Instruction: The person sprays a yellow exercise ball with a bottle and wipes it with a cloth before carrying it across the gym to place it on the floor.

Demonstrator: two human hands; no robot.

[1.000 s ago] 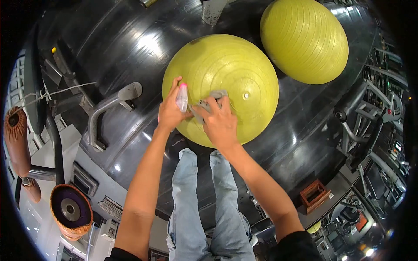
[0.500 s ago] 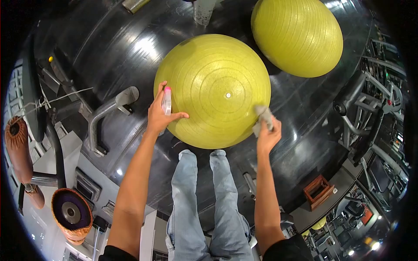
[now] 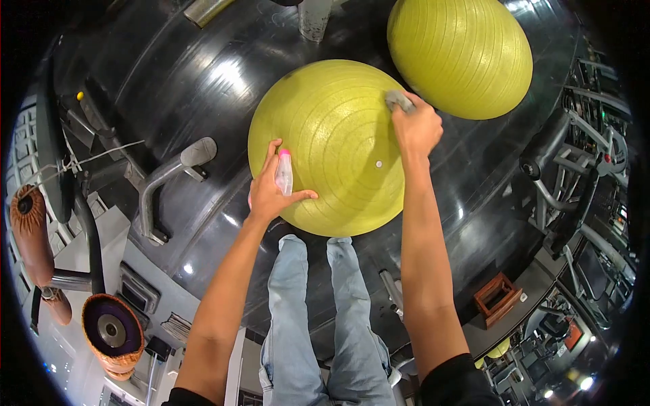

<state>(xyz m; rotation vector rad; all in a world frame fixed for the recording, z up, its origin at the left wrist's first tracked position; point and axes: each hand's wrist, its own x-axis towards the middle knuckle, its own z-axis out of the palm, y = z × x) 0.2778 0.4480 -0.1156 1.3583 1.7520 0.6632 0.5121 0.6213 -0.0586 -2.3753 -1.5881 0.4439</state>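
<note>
A large yellow-green exercise ball sits on the floor right in front of my feet, its white plug facing up and to the right. My left hand is at the ball's left side, gripping a clear bottle with a pink top; its thumb stretches out along the ball. Part of the bottle is hidden by the palm. At the ball's upper right, my right hand holds a bunched grey cloth against the surface.
Beyond my right hand rests a second exercise ball. Gym machines line the right side, with a wooden box lower down. To the left stand a padded metal machine leg and a brown cylindrical pad.
My right hand has moved the cloth up from the ball's lower right to its upper right. The ball has turned, its plug shifting right and down. My left hand has moved right and slightly down.
</note>
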